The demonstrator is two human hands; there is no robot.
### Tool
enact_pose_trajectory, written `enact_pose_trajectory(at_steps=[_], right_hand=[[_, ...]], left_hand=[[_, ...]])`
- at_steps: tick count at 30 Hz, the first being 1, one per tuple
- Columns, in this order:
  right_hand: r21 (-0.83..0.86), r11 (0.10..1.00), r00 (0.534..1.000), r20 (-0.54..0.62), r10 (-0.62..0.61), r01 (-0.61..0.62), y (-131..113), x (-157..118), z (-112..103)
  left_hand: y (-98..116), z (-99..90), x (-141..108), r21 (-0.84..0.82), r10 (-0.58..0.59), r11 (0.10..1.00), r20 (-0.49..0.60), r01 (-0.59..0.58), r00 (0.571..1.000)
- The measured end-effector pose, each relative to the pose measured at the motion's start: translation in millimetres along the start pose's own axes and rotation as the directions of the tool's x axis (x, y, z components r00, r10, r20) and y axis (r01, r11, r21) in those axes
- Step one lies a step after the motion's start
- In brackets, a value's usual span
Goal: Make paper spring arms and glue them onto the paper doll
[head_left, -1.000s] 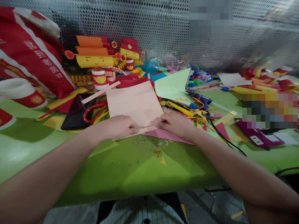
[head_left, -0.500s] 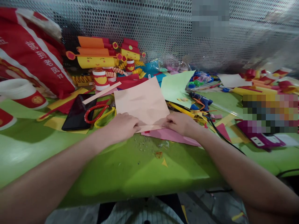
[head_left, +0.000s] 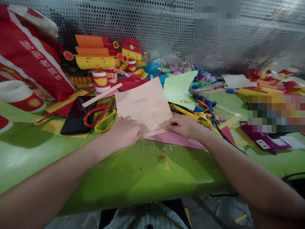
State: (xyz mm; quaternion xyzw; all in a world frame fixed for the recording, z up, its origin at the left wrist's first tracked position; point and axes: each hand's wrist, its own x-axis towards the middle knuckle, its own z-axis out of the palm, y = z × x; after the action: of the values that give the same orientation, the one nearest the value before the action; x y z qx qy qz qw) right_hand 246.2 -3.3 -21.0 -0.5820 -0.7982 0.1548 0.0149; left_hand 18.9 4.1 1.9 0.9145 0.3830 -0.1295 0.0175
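A peach sheet of paper (head_left: 143, 105) lies in front of me, its near edge folded up into a narrow strip. My left hand (head_left: 125, 132) is closed at the left end of this fold, fingers curled and pressed down. At the right end, my right hand (head_left: 182, 127) pinches the fold between thumb and fingers. Pink paper (head_left: 178, 140) pokes out from beneath the peach sheet. Scissors (head_left: 97, 117) with red and yellow handles lie just left of the sheet, partly over a black phone (head_left: 77, 116). A pale green sheet (head_left: 178, 86) rests behind it.
Paper figures (head_left: 95, 62) with paper cups stand at the back left, beside a red bag (head_left: 33, 54). A white-and-red cup (head_left: 22, 97) tips at the left. A blue glue gun (head_left: 206, 102) and a purple device (head_left: 264, 140) lie to the right, with a black cable (head_left: 230, 143).
My left hand has shifted slightly at the left end of the fold, its fingers more tucked in. The right hand stays at its end. The whole view has moved a little.
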Motion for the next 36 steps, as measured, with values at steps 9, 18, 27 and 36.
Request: enact_pose_trajectory(at_steps=[9,18,27,36], right_hand=[[-0.08,0.997,0.999,-0.043,0.016,-0.02,-1.1,1.1,2.4],[-0.136,0.988,0.996,-0.061,0.063,-0.071,-0.8,3.5,4.7],[-0.174,0.982,0.997,-0.028,0.068,-0.072,-1.8,6.0,3.6],[-0.105,0.99,0.996,-0.036,0.087,-0.09,-2.4,5.2,2.4]], left_hand=[[3.8,-3.6,-0.3,0.041,-0.001,0.999,0.013,0.001,1.0],[5.1,-4.7,-1.3,0.01,-0.016,1.0,0.022,0.016,1.0],[4.0,-0.7,-0.1,-0.007,-0.027,1.0,-0.009,0.027,1.0],[6.9,-2.9,-2.4,0.024,-0.042,0.999,0.005,0.041,0.999]])
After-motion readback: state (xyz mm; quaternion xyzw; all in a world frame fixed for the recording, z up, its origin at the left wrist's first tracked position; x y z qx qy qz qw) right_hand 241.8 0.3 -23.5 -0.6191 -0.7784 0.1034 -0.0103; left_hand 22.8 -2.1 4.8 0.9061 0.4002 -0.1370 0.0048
